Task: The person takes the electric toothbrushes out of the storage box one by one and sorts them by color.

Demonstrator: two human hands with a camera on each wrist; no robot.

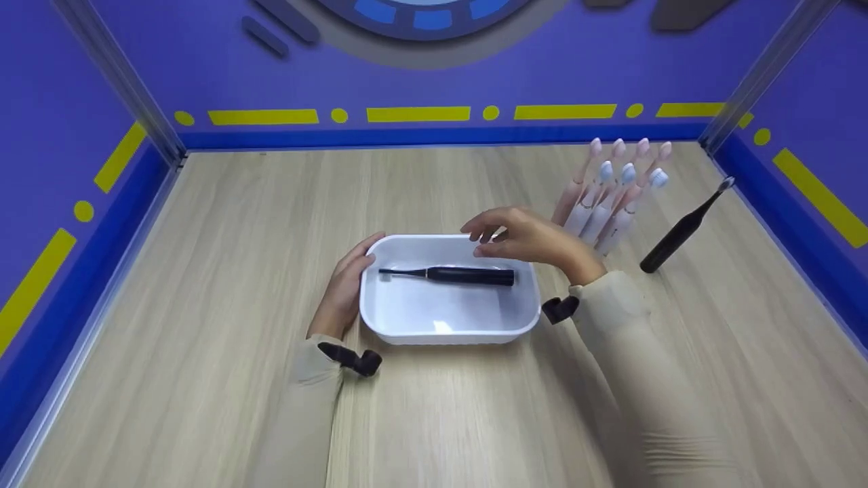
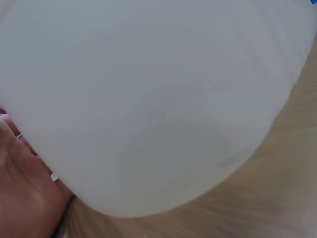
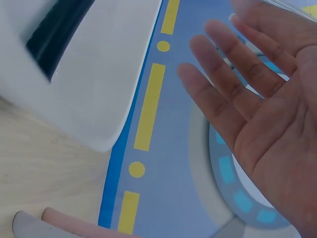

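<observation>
A white plastic tub [image 1: 434, 318] sits on the table with a black electric toothbrush [image 1: 471, 276] lying crosswise inside, its head to the left. My left hand [image 1: 342, 288] holds the tub at its left side, the thumb by the rim and the fingers round the far corner. The tub's pale outer wall [image 2: 158, 99] fills most of the left wrist view, beside the palm [image 2: 25, 188]. Over the tub's far right corner hovers my right hand [image 1: 522, 237], empty. Its fingers [image 3: 218, 94] are spread and slightly bent in the right wrist view.
Several pink and white electric toothbrushes [image 1: 600, 210] stand upright close together, just beyond the right hand. Another black electric toothbrush [image 1: 681, 234] stands alone farther right. Blue-purple panels [image 1: 434, 88] wall in the wooden table [image 1: 237, 271] at the back and both sides.
</observation>
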